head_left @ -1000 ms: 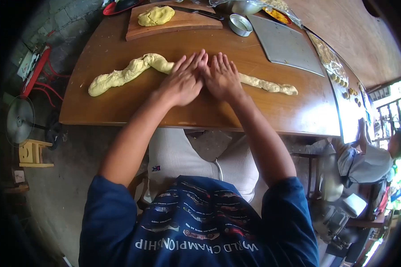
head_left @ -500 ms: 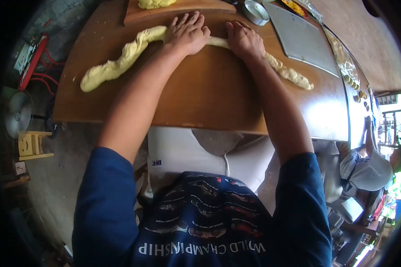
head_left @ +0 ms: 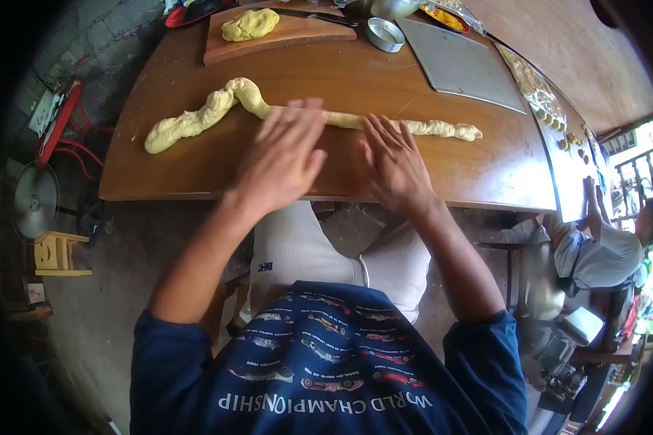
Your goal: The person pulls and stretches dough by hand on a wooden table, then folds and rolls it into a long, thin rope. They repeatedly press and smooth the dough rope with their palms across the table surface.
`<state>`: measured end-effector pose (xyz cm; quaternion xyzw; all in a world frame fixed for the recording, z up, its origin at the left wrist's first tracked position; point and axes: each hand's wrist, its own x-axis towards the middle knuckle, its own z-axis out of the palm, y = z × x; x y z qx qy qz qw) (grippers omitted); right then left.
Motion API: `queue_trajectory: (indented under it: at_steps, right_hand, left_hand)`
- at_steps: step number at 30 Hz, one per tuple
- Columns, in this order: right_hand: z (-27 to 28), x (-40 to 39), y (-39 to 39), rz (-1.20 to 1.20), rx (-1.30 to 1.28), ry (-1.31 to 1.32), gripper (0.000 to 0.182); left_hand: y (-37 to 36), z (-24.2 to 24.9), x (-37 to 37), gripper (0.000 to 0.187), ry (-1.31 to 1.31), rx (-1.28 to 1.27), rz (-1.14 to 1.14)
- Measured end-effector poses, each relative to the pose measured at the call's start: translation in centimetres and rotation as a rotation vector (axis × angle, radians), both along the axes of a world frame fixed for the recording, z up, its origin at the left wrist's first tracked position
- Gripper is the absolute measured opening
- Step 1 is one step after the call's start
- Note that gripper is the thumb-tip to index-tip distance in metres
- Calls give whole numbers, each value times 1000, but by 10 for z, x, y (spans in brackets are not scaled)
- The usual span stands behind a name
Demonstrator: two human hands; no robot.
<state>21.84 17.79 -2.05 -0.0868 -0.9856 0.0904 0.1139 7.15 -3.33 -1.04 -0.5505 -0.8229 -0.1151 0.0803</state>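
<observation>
A long pale-yellow rope of dough stretches across the brown wooden table, thick and lumpy on the left, thin in the middle and knobbly at its right end. My left hand lies flat with fingers outstretched, slightly blurred, its fingertips over the rope where the thick part narrows. Over the thinner right section are the fingertips of my right hand, fingers also extended. Between the two hands a smooth thin length of the dough shows. Neither hand wraps round it.
At the back, a wooden board bears a lump of dough and a black-handled knife. To its right are a round metal tin and a flat grey tray. Another person sits at the far right by small round pieces.
Both hands have drawn back toward me, and the middle of the dough rope has come nearer. Its right part now lies straighter. My head view has shifted, showing more of the board and knife.
</observation>
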Motion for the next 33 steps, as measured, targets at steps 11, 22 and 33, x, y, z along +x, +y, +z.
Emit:
queue_trajectory:
  at_steps: [11, 22, 33]
  right_hand:
    - [-26, -155, 104, -174, -131, -95, 92]
    - [-44, -124, 119, -29, 14, 149, 82]
    - [-8, 28, 157, 21, 232, 123, 32]
  left_hand:
    - [129, -42, -145, 70, -241, -111, 158]
    - [91, -54, -128, 77, -53, 52, 245]
    - [-41, 0, -139, 56, 104, -26, -89]
